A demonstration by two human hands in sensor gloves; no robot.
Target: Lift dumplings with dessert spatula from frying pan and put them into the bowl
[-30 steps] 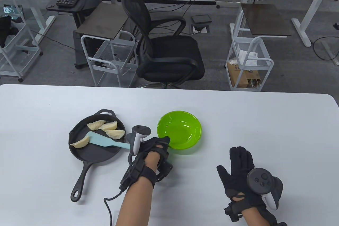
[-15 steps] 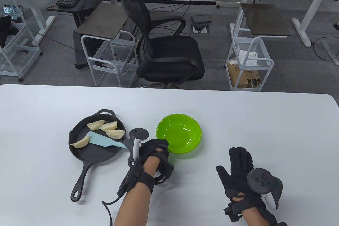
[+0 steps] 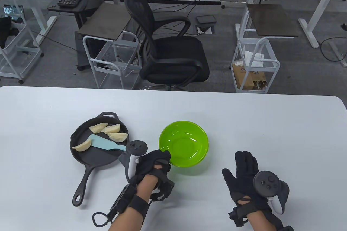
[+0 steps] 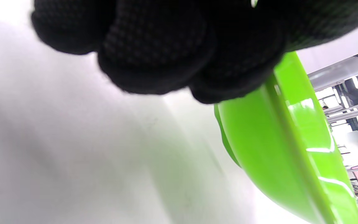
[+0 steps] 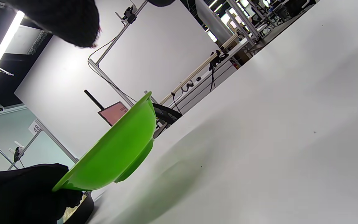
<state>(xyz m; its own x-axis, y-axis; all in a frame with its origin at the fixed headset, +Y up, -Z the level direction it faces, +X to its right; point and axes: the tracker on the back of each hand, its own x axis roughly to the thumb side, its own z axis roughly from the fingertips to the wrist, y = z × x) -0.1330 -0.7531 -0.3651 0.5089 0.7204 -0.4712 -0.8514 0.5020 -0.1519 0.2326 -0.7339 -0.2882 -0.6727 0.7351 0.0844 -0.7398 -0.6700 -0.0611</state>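
Observation:
A black frying pan lies at the left of the white table. In it are several pale dumplings and a light blue dessert spatula, its blade beside one dumpling. My left hand grips the near left rim of the green bowl, which is empty and tilted up off the table; the left wrist view shows the fingers curled over the bowl's rim. My right hand rests flat on the table at the right, holding nothing. In the right wrist view the bowl hangs tilted.
The pan's long handle points toward the near edge. A cable trails from my left wrist. Beyond the table's far edge stand a black office chair and white wire carts.
My left hand has drawn the green bowl toward the near edge and tipped it up off the table. The right hand, pan, spatula and dumplings have stayed put.

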